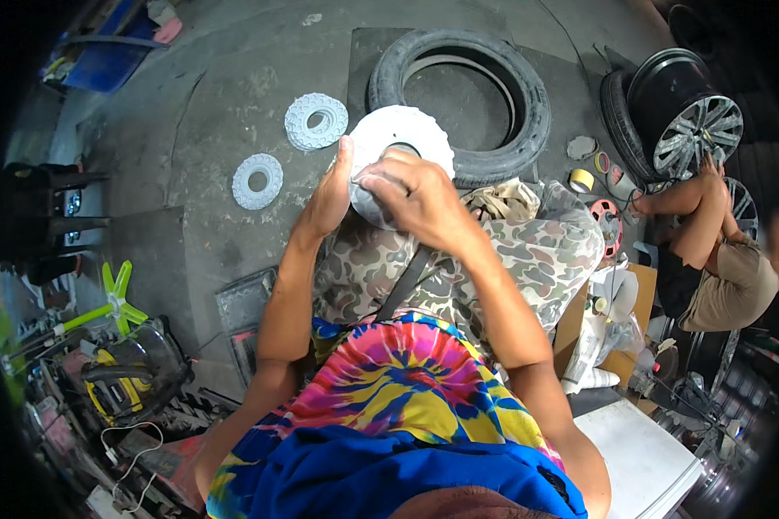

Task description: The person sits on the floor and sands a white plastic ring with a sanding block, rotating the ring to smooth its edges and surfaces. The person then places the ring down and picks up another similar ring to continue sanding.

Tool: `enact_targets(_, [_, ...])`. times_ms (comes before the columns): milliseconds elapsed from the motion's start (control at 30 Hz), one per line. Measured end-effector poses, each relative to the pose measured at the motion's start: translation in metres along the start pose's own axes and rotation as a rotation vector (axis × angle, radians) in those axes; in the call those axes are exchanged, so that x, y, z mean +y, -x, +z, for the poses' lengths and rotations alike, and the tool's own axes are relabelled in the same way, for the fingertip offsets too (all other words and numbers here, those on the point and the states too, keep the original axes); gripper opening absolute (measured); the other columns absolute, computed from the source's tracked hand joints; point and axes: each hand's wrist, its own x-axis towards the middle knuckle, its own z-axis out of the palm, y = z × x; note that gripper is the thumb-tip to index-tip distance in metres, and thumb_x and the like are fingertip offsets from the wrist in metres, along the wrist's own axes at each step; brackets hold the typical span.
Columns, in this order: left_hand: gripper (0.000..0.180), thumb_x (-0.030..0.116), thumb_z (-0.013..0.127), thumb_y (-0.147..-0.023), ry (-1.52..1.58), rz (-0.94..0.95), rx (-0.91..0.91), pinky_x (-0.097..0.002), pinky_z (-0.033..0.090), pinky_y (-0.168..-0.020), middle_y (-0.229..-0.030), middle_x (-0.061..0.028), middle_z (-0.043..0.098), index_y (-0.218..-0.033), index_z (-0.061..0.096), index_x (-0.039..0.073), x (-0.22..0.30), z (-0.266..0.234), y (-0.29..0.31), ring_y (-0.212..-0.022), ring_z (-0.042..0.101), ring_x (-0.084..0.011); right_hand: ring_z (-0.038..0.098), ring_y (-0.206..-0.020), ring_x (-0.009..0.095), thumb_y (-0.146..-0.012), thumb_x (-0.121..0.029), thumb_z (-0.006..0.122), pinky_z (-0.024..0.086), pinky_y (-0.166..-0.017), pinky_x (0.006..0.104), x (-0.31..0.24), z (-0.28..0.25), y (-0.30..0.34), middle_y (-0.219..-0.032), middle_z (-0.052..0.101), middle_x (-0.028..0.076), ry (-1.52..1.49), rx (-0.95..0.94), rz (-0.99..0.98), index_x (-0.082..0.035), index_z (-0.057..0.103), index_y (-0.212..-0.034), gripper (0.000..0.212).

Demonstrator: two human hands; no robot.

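A pale grey-white round metal disc (pixel 389 128) with a scalloped rim and a centre hole is held up over my lap. My left hand (pixel 327 197) grips its left edge, thumb pointing up along the rim. Across the lower face of the disc lies my right hand (pixel 420 197), its fingers curled and pinched together near the left edge. Whatever small thing those fingertips may hold is hidden. On the floor beyond are a smaller grey ring (pixel 257 182) and a similar, thicker-looking grey ring (pixel 315 122), both with knobbly edges and open centres.
A tyre (pixel 528 112) lies flat ahead. To the right, a person (pixel 727 277) sits beside a wheel rim (pixel 697 134); yellow tape (pixel 582 180) and a cardboard box (pixel 632 303) are nearer. Leftward stand a yellow-black machine (pixel 117 385) and a green fan-like thing (pixel 117 298).
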Motion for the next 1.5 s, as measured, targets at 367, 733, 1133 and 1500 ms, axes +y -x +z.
enact_targets(367, [0.088,0.057,0.010,-0.125,0.011,-0.001,-0.047,-0.0404,0.039,-0.131,-0.162,-0.0238,0.059,-0.165,0.044,-0.014,0.006,-0.002,0.002,-0.152,0.056,-0.0308,0.071,-0.086,0.039,-0.100,-0.008,0.077,0.056,-0.080,0.0484,0.000,-0.005,0.003,-0.093,0.070,0.016,0.012,0.120,-0.010,-0.002,0.080,-0.106,0.009])
enact_targets(733, [0.098,0.063,0.005,-0.122,-0.216,0.033,0.038,-0.0435,0.044,-0.125,-0.150,-0.0272,0.068,-0.150,0.062,-0.012,0.014,0.009,0.004,-0.145,0.061,-0.0338,0.072,-0.086,0.040,-0.099,-0.009,0.077,0.056,-0.077,0.0502,0.008,-0.012,-0.015,-0.090,0.068,0.015,0.212,0.097,-0.130,-0.002,0.079,-0.104,0.009])
enact_targets(1133, [0.090,0.062,0.012,-0.124,0.015,0.080,0.096,-0.0381,0.055,-0.103,-0.111,-0.0151,0.076,-0.126,0.072,-0.006,0.002,0.010,-0.007,-0.110,0.071,-0.0231,0.078,-0.091,0.026,-0.104,-0.009,0.078,0.058,-0.081,0.0380,0.011,-0.018,0.007,-0.100,0.079,0.014,0.069,0.334,0.095,0.001,0.083,-0.110,0.012])
enact_targets(1500, [0.087,0.059,0.028,-0.124,-0.323,0.059,0.087,-0.0377,0.056,-0.086,-0.081,-0.0107,0.076,-0.096,0.078,-0.005,0.008,-0.008,-0.013,-0.087,0.070,-0.0175,0.066,-0.098,0.031,-0.088,-0.008,0.077,0.052,-0.085,0.0458,0.015,-0.010,0.008,-0.104,0.064,0.009,0.492,0.002,-0.283,-0.007,0.075,-0.121,0.033])
